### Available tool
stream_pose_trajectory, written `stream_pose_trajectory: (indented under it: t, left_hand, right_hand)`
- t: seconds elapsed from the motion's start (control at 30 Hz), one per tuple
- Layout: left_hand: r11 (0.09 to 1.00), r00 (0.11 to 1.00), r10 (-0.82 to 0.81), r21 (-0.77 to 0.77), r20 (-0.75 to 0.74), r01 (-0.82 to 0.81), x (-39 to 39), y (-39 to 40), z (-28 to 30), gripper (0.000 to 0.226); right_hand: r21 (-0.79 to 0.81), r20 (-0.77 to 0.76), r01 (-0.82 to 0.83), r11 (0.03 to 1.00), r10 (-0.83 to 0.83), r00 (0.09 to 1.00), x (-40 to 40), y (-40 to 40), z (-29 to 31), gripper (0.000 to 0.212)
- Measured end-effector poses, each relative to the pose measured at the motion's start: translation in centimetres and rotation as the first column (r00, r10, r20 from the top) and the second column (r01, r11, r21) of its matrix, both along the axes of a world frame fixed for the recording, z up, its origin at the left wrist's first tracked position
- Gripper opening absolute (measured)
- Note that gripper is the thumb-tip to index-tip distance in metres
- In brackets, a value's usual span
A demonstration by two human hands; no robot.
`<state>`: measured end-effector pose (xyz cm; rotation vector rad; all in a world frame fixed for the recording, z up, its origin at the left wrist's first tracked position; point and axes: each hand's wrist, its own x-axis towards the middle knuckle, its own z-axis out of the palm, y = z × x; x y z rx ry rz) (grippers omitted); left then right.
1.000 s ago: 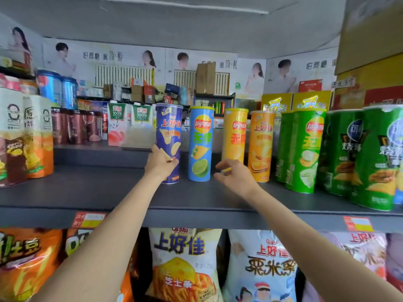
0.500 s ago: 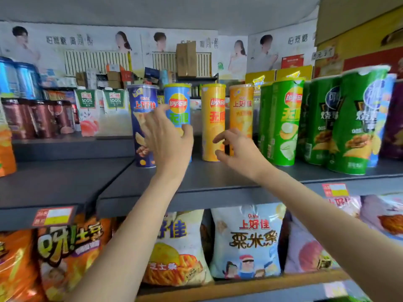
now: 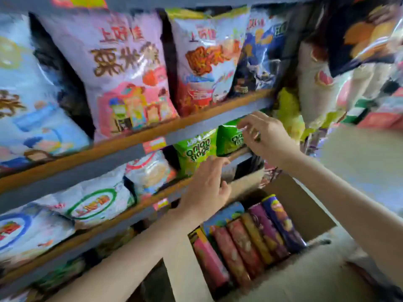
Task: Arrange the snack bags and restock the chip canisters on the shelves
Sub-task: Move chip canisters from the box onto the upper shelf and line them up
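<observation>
1. The picture is blurred all over, so fine print on most packs can't be read.
2. The right hand (image 3: 265, 136) is up at the middle shelf (image 3: 130, 149), fingers curled, its fingertips at the top edge of a green onion-rings bag (image 3: 229, 138). It looks like a pinch on that edge, though the blur keeps me from being sure.
3. The left hand (image 3: 207, 188) is lower and nearer the shelf's front rail, fingers loosely extended and holding nothing; its fingertips point up toward the bottom of a second green onion-rings bag (image 3: 194, 151), which stands just left of the first.
4. Left of those two bags on the same shelf are white snack bags (image 3: 150, 171), leaning back (one has a green oval on it, another a blue one).
5. The shelf above carries large bags standing upright: a pink bag (image 3: 122, 68) with big brown characters, a light blue bag (image 3: 32, 101) to its left, and a white-and-red bag (image 3: 209, 57) to its right.
6. Below the hands, on the floor by the shelving, an open cardboard box (image 3: 305, 205) holds chip canisters (image 3: 250, 243) lying on their sides in a row, touching one another: pink and red ones at the left, orange in the middle, purple and dark blue at the right.
7. More bags hang or stand at the far right, too smeared to tell apart.
</observation>
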<state>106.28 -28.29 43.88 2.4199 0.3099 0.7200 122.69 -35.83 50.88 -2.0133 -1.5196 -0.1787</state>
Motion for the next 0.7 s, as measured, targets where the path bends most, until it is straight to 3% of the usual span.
stream_pose_trajectory:
  t: [0.07,0.13,0.23,0.33,0.4,0.53,0.7]
  left_hand:
    - [0.984,0.980,0.017,-0.171,-0.200,-0.052,3.6,-1.8,-4.7,0.037]
    - [0.923,0.906,0.029,-0.336,-0.422,-0.187,6.8,-3.4,-8.4,0.039]
    - [0.852,0.778,-0.004,-0.409,-0.629,-0.327,11.4,-4.9,-14.0,0.045]
    - [0.824,0.680,0.014,-0.377,-0.733,-0.424,14.5,-6.4,-17.9,0.041]
    - [0.838,0.649,-0.018,-0.366,-0.760,-0.405,15.5,-7.2,-19.7,0.040]
    - [0.873,0.544,-0.158,-0.374,-0.824,-0.313,15.9,-7.9,-22.5,0.034]
    - [0.831,0.504,-0.153,-0.386,-0.850,-0.400,15.7,-8.1,-23.9,0.033]
  right_hand:
    - [-0.293,-0.084,0.056,0.954,-0.084,0.993,4.3,-2.0,-6.7,0.040]
    - [-0.571,-0.108,0.054,0.819,-0.141,0.984,8.7,-4.6,-13.8,0.042]
    - [-0.759,-0.174,0.039,0.650,-0.260,0.950,14.2,-9.1,-22.3,0.056]
    - [-0.852,-0.173,0.060,0.521,-0.387,0.906,17.6,-12.0,-27.7,0.066]
    - [-0.868,-0.159,0.091,0.489,-0.446,0.881,19.0,-12.5,-30.1,0.069]
    - [-0.840,-0.279,0.116,0.530,-0.606,0.745,20.0,-12.3,-34.1,0.071]
    - [-0.778,-0.360,0.176,0.603,-0.658,0.661,18.0,-11.0,-36.4,0.072]
